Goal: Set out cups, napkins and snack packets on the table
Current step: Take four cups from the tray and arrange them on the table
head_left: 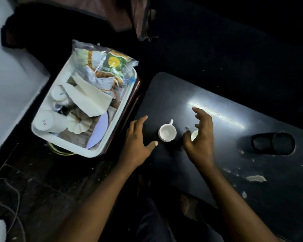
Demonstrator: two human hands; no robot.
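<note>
Two white cups stand upright on the dark table: one with its handle pointing away, and a second mostly hidden behind my right hand. My right hand hovers over that second cup with fingers spread, holding nothing. My left hand rests open just left of the first cup, apart from it. A white tub to the left holds more white cups, folded napkins and a clear bag of snack packets.
A black cylindrical object lies on its side at the table's right. Paint chips mark the table's near edge. The tub sits on a dark brown stand beside the table. Cables trail on the floor at left.
</note>
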